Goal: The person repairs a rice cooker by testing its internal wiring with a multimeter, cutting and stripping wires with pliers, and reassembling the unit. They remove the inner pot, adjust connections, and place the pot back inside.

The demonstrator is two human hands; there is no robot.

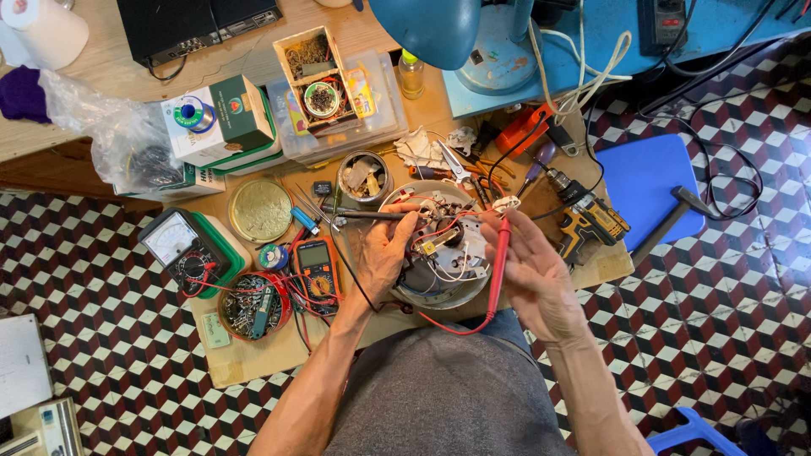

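Head view, looking down at a low worktop [253,359] on a checkered floor. Left hand [384,253] pinches a black probe [367,214], tip pointing right onto the wiring inside a round metal appliance base [439,279] at centre. Right hand [532,274] holds a red probe [500,253] upright, grip closed around it, tip touching a white connector [505,203] at the base's far right edge. Red lead loops near the person's lap. Orange multimeter [318,268] lies just left of the left hand; red bowl of screws [253,306] further left, analog meter [179,245] beyond it. Brass lid [260,211] and tin of scraps [364,178] on the far side. Yellow drill [587,221] right of the base, blue stool [646,181] beyond it.
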